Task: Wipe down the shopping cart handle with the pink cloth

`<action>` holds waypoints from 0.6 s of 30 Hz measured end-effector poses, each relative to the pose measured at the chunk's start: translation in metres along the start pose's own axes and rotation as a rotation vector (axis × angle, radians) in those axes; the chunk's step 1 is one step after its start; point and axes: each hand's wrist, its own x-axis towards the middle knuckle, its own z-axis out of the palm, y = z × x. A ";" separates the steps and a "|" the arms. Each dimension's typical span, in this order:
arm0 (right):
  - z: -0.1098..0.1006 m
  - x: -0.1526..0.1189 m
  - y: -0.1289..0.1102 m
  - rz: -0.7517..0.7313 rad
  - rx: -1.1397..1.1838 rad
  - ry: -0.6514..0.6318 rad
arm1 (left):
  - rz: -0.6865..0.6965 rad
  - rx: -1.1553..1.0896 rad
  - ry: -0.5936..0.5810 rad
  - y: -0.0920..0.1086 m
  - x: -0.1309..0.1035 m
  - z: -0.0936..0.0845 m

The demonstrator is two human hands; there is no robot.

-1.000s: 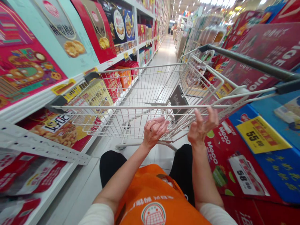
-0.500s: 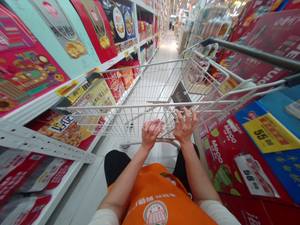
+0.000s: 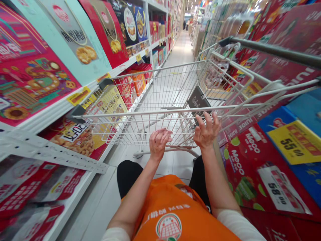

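Note:
A wire shopping cart (image 3: 140, 113) stands sideways across the aisle in front of me, with no goods visible in its basket. My left hand (image 3: 159, 142) is near the cart's near side, fingers bent and loosely spread, with nothing seen in it. My right hand (image 3: 207, 130) is raised at the near side below the top rail, its fingers apart and curved, holding nothing. Whether the fingertips touch the wires cannot be made out. The cart's dark handle (image 3: 276, 52) is at the upper right.
Shelves (image 3: 140, 60) with gift boxes and bags line the left side. Stacked red drink cartons (image 3: 248, 167) with a yellow price sign (image 3: 296, 142) stand close on the right. The tiled aisle (image 3: 182, 50) runs ahead, with a distant person.
My hands have moved slightly farther apart, the right one shifting to the right. The cart and shelves appear a little farther right in view.

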 end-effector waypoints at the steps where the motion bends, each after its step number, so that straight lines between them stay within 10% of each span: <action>1: 0.002 0.000 0.000 -0.015 0.000 0.029 | -0.006 0.008 0.025 -0.001 0.006 -0.005; 7: 0.003 0.003 -0.007 -0.021 0.019 0.147 | -0.002 0.130 0.160 -0.024 0.048 -0.013; 12: -0.004 0.003 -0.008 0.004 0.023 0.087 | 0.094 0.110 0.088 -0.035 0.017 -0.009; 18: -0.006 0.001 -0.021 0.086 0.017 0.124 | -0.116 0.008 0.013 -0.055 -0.004 -0.029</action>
